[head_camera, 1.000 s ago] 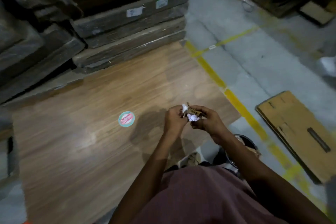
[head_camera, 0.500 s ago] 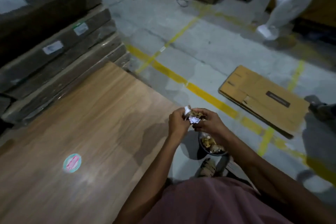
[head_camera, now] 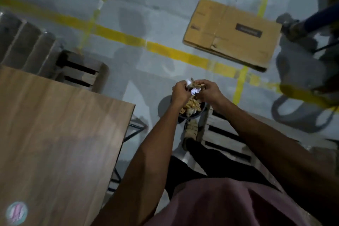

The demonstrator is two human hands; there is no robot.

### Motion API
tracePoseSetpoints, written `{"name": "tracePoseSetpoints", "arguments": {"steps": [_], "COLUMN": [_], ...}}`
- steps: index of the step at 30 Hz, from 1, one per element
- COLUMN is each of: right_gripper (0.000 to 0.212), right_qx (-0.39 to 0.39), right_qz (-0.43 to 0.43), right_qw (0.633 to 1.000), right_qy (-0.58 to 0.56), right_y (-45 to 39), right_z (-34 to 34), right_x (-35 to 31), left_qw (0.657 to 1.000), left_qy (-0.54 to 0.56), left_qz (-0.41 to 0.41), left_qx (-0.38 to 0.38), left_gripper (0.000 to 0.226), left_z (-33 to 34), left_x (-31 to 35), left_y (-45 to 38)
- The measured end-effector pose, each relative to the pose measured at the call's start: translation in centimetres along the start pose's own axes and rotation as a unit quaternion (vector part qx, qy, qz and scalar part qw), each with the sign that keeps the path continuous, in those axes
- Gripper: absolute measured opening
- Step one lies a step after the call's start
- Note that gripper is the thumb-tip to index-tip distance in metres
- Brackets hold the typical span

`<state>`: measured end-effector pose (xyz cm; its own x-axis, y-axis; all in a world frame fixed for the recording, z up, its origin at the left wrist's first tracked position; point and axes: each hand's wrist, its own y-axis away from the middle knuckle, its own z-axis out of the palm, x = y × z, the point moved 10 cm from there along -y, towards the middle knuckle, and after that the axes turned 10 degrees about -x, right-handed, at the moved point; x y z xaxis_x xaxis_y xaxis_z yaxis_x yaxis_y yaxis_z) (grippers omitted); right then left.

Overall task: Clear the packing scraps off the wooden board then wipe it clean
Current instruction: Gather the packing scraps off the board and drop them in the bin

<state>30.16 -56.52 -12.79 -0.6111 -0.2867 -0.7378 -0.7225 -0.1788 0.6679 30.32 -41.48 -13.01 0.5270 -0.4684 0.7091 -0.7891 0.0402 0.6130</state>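
My left hand (head_camera: 180, 91) and my right hand (head_camera: 211, 91) together hold a bunch of packing scraps (head_camera: 195, 87), brown cardboard bits with crumpled white paper, between curled fingers. The hands are off the board, directly above a dark round bin (head_camera: 194, 113) on the floor that holds more brown scraps (head_camera: 191, 105). The wooden board (head_camera: 55, 134) lies at the left with a bare surface apart from a round teal and pink sticker (head_camera: 16, 213) near its lower left.
A flattened cardboard box (head_camera: 233, 33) lies on the grey floor beyond a yellow line (head_camera: 165, 49). Wrapped stacked panels (head_camera: 23, 42) sit at upper left, a pallet (head_camera: 229, 139) under my right arm, a wheeled stand (head_camera: 300, 29) at right. My foot (head_camera: 191, 130) is beside the bin.
My view swung right, away from the board, so the bin and floor came to centre. Both hands kept the scraps and moved from above the board's edge to over the bin.
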Motion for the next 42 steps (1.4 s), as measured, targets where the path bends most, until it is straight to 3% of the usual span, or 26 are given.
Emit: {"name": "tracePoseSetpoints", "arguments": {"steps": [6,12,15,22,27,31,36,39,42], "right_gripper": [0.051,0.054,0.050,0.053,0.059,0.072,0.095,0.088,0.077], "right_qx": [-0.012,0.017,0.040,0.006,-0.063,-0.082,-0.011,0.036,0.077], "right_qz": [0.092,0.125,0.100,0.054,0.099,0.092,0.116,0.091,0.046], "right_qw": [0.996,0.991,0.994,0.990,0.966,0.956,0.923,0.946,0.984], "right_qy": [-0.018,-0.033,0.009,0.133,0.229,0.265,0.367,0.308,0.153], "right_y": [-7.1,-15.0,-19.7,-27.6,-29.4,-28.8,-24.7,-22.0,-18.3], "right_z": [-1.0,-1.4,-2.0,0.2,0.8,1.8,3.0,3.6,4.5], "right_x": [8.9,16.4,18.7,25.9,31.2,32.2,29.8,28.0,25.8], "left_qw": [0.990,0.983,0.983,0.972,0.958,0.955,0.952,0.956,0.972], "left_qy": [-0.045,-0.019,-0.031,-0.095,-0.106,-0.148,-0.195,-0.183,-0.116], "left_qz": [-0.076,-0.138,-0.139,-0.132,-0.145,-0.140,-0.084,-0.072,-0.057], "left_qx": [-0.106,-0.124,-0.116,-0.170,-0.222,-0.216,-0.220,-0.217,-0.195], "left_gripper": [0.026,0.026,0.031,0.039,0.045,0.049,0.040,0.041,0.046], "left_z": [5.6,9.8,11.5,15.7,17.9,17.2,16.0,14.7,12.0], "left_x": [-4.6,-11.6,-14.4,-20.4,-25.4,-26.5,-24.0,-22.3,-19.4], "left_y": [-6.7,-14.4,-18.8,-24.8,-26.4,-26.7,-24.0,-21.3,-17.3]}}
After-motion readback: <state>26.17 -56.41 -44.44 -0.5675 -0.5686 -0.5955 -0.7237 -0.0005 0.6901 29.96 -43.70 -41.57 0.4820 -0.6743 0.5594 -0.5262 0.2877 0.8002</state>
